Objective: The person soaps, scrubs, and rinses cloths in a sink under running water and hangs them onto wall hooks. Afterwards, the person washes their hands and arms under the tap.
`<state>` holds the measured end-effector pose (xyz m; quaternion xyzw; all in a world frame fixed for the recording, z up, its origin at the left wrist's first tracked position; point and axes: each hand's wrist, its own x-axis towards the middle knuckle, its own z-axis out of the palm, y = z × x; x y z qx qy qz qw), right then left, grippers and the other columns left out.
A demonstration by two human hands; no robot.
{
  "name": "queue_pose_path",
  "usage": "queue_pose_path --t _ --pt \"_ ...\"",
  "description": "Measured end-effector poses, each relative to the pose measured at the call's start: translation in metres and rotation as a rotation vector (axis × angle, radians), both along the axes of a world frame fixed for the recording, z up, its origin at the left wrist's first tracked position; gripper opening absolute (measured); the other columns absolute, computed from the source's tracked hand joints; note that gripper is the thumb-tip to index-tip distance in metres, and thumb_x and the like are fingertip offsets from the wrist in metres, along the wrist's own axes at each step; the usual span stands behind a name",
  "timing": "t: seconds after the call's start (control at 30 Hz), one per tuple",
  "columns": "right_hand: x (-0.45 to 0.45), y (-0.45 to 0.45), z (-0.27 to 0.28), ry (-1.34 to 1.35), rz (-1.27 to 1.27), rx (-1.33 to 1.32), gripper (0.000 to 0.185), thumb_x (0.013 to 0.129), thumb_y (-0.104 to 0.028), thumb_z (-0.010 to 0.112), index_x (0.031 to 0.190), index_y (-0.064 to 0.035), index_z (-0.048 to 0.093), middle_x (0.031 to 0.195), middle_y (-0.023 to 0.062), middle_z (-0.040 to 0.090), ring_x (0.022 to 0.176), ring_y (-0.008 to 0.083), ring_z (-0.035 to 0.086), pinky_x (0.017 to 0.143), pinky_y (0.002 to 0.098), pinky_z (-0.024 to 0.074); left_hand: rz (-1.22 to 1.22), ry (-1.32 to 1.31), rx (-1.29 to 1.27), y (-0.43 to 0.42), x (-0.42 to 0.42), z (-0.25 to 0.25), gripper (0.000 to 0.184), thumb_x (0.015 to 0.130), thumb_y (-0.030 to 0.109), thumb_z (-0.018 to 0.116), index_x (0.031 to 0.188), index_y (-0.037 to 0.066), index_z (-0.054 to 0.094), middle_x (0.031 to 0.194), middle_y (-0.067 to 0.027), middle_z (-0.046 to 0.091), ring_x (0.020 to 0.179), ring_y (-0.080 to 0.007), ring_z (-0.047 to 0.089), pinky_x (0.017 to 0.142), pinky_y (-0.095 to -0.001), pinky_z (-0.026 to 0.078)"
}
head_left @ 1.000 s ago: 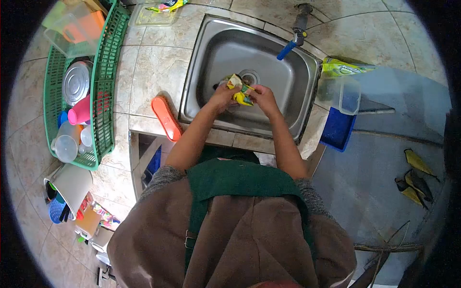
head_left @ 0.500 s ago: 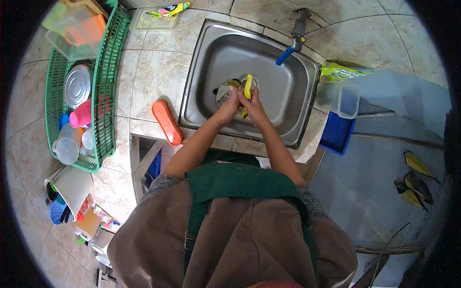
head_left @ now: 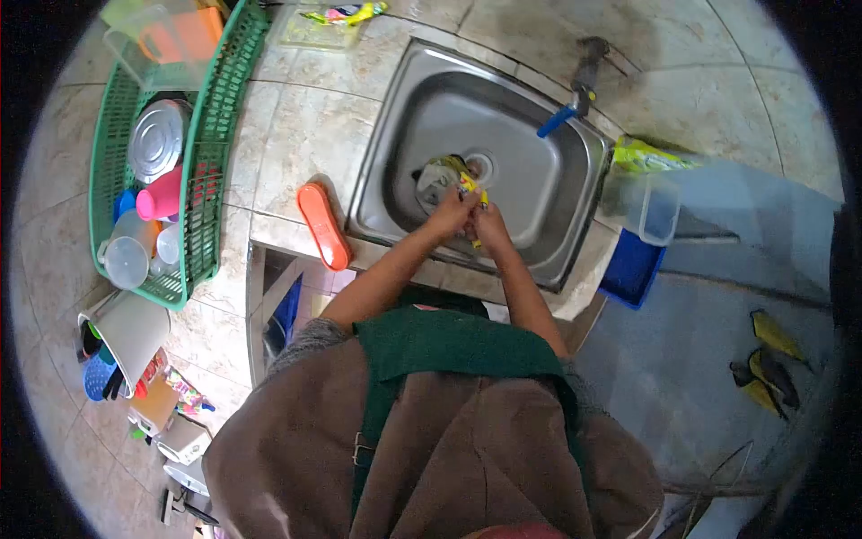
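Over the steel sink (head_left: 530, 216), both hands are closed on a small yellow printed packet (head_left: 469, 184). My left hand (head_left: 453, 214) grips it from the left. My right hand (head_left: 489, 226) closes on its lower part, close beside the left; some of the packet is hidden by the fingers. Just left of the packet, on the sink floor, lies a crumpled greyish bundle (head_left: 435, 182) with yellow and dark parts; I cannot make out what it is. The drain (head_left: 483, 164) lies just beyond the hands.
An orange brush (head_left: 323, 229) lies left of the sink. Farther left stands a green dish basket (head_left: 206, 144). A blue-handled tap (head_left: 558, 119) juts over the sink's far right. Right of it are a clear container (head_left: 660, 211) and a blue tray (head_left: 633, 269).
The hands have drawn closer to the sink's near edge, and the packet has turned to show its print. The whole view has shifted slightly.
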<state>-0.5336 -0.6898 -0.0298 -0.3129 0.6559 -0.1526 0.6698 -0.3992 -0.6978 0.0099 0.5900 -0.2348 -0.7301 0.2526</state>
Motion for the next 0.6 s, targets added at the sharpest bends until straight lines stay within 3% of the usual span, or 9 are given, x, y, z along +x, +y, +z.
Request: queue_pose_path --t 0.13,0.23,0.27,0.33,0.4,0.43,0.47,0.53,0.6 --pt "0.01 -0.02 0.016 0.044 0.34 -0.113 0.031 0.093 -0.034 0.051 0.104 -0.0047 0.054 0.082 0.0042 0.058 0.066 0.0132 0.054 0.055 0.0279 0.0424 0.226 -0.123 -0.238 0.001 0.006 -0.022 0.045 0.092 0.039 0.053 0.11 -0.002 0.047 0.093 -0.0134 0.059 0.086 -0.0194 0.057 0.079 -0.0331 0.046" --pt "0.031 -0.07 0.073 -0.219 0.598 -0.333 0.041 0.091 -0.033 0.055 0.12 -0.0035 0.052 0.1 0.0063 0.059 0.088 0.0154 0.056 0.076 0.0289 0.0454 0.4 -0.183 -0.435 -0.017 0.031 -0.002 0.036 0.093 0.033 0.053 0.103 -0.001 0.048 0.09 -0.011 0.058 0.083 -0.0175 0.057 0.076 -0.032 0.046" --pt "0.046 -0.091 0.107 -0.315 0.552 -0.261 0.05 0.089 -0.031 0.058 0.129 -0.0038 0.047 0.115 0.0067 0.056 0.105 0.0173 0.053 0.089 0.0312 0.0417 0.48 -0.188 -0.488 -0.028 0.048 0.008 0.033 0.094 0.031 0.053 0.102 0.0 0.048 0.09 -0.0107 0.058 0.083 -0.0171 0.057 0.076 -0.0314 0.045" --pt "0.07 -0.141 0.078 -0.614 0.288 -0.36 0.047 0.087 -0.031 0.06 0.124 -0.0039 0.051 0.113 0.0047 0.059 0.1 0.0172 0.057 0.087 0.0313 0.0434 0.655 -0.234 -0.607 -0.056 0.091 0.047 0.026 0.095 0.025 0.051 0.1 0.0 0.048 0.089 -0.0102 0.058 0.082 -0.0166 0.056 0.073 -0.0303 0.045" --pt "0.122 -0.19 0.084 -0.338 0.135 -0.45 0.038 0.087 -0.032 0.06 0.112 -0.0036 0.058 0.092 0.0027 0.061 0.085 0.0119 0.057 0.075 0.0271 0.0454 0.806 -0.437 -0.804 -0.098 0.147 0.058 0.021 0.096 0.021 0.049 0.098 0.0 0.047 0.086 -0.0095 0.059 0.078 -0.0169 0.055 0.07 -0.0296 0.044" --pt "0.147 -0.217 0.071 -0.303 0.123 -0.549 0.032 0.086 -0.031 0.06 0.104 -0.0042 0.061 0.085 0.0018 0.062 0.077 0.0114 0.058 0.067 0.0269 0.0463 0.863 -0.642 -0.91 -0.115 0.166 0.098 0.022 0.095 0.021 0.05 0.097 -0.001 0.047 0.084 -0.0121 0.059 0.076 -0.0193 0.055 0.07 -0.0315 0.045" --pt "0.176 -0.237 0.059 -0.278 -0.035 -0.568 0.031 0.083 -0.033 0.064 0.095 -0.0033 0.064 0.077 0.0022 0.061 0.069 0.0115 0.058 0.06 0.026 0.0456 0.842 -0.783 -0.929 -0.136 0.194 0.101 0.023 0.095 0.022 0.051 0.097 -0.001 0.047 0.085 -0.0121 0.061 0.077 -0.0198 0.059 0.07 -0.0317 0.046" --pt "0.226 -0.282 0.026 -0.19 -0.081 -0.62 0.032 0.08 -0.032 0.066 0.088 -0.0011 0.066 0.072 0.0079 0.064 0.064 0.0175 0.061 0.059 0.0305 0.0471 0.746 -1.003 -0.963 -0.177 0.237 0.098 0.024 0.093 0.022 0.053 0.099 -0.001 0.048 0.086 -0.0131 0.064 0.08 -0.0234 0.063 0.07 -0.0334 0.048" --pt "0.265 -0.314 -0.005 0.065 -0.055 -0.709 0.03 0.079 -0.03 0.066 0.084 -0.0002 0.066 0.073 0.0127 0.066 0.064 0.0231 0.063 0.061 0.0336 0.0482 0.595 -1.157 -0.987 -0.208 0.262 0.088 0.025 0.091 0.02 0.056 0.103 -0.001 0.048 0.087 -0.0151 0.065 0.084 -0.0295 0.064 0.072 -0.0365 0.049"
